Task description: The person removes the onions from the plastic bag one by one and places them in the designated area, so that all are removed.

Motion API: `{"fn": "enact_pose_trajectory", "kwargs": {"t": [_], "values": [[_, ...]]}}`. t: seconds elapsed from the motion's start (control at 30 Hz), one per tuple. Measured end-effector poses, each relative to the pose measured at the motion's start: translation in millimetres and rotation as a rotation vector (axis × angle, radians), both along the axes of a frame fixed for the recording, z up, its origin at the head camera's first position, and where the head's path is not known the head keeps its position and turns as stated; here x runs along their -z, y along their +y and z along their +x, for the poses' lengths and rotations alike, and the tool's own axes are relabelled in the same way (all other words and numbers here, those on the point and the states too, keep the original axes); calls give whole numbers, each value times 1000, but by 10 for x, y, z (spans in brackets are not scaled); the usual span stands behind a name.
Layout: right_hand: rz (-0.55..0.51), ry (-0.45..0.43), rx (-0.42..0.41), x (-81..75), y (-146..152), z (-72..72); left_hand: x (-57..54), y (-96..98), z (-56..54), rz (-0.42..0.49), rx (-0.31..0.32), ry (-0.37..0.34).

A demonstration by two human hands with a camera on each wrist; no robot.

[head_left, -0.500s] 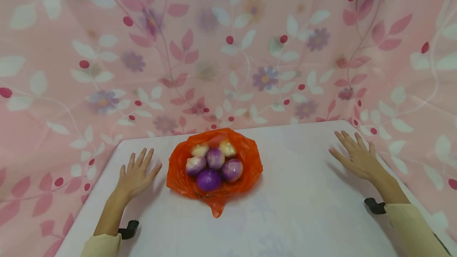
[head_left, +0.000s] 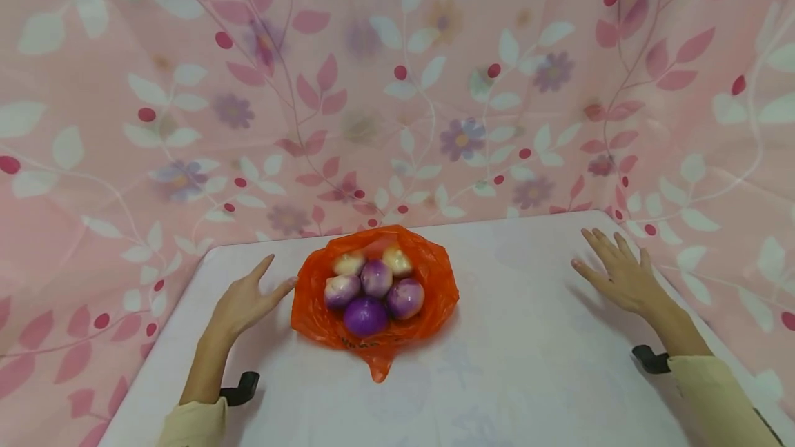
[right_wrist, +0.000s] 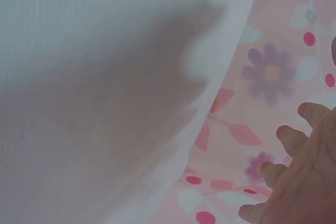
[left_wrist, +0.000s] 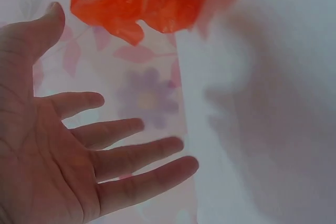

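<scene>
An orange plastic bag [head_left: 439, 288], its mouth spread wide, sits on the white table [head_left: 528, 336]. Inside lie several shiny, round purple-and-white vegetables that look like onions [head_left: 376, 279], the front one [head_left: 365, 317] deep purple. My left hand [head_left: 242, 305] hovers just left of the bag, turned sideways, thumb toward the bag's left edge. Its fingers [left_wrist: 136, 158] are spread and nearly straight in the left wrist view, holding nothing. Over the table's right side my right hand [head_left: 624, 281] floats palm down, fingers apart, far from the bag and holding nothing.
A pink floral curtain [head_left: 360, 88] hangs behind the table and along both sides. Each wrist wears a black camera mount, on the left [head_left: 242, 389] and on the right [head_left: 651, 359]. Dark lettering marks the bag's front edge.
My left hand has moved right, closer to the bag, and rolled from palm down to sideways. The right hand and the bag have stayed nearly in place.
</scene>
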State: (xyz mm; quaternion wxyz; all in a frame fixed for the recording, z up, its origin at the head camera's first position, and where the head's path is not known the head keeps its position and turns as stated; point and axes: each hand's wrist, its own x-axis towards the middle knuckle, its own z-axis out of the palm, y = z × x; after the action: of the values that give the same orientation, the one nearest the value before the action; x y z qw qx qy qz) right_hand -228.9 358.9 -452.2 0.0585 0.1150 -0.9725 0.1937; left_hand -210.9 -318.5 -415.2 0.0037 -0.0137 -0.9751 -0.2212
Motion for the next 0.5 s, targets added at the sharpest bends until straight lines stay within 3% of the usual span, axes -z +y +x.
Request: {"fn": "enact_pose_trajectory", "kwargs": {"t": [0.13,0.37,0.5], "values": [[-2,3,2,-3,-22,5,-57,86,-44,27,30,16],[-18,-4,-4,-13,-62,13,-122,209,-119,188,31,-112],[-27,-15,-7,-20,-87,26,-142,278,-141,232,56,-162]]}}
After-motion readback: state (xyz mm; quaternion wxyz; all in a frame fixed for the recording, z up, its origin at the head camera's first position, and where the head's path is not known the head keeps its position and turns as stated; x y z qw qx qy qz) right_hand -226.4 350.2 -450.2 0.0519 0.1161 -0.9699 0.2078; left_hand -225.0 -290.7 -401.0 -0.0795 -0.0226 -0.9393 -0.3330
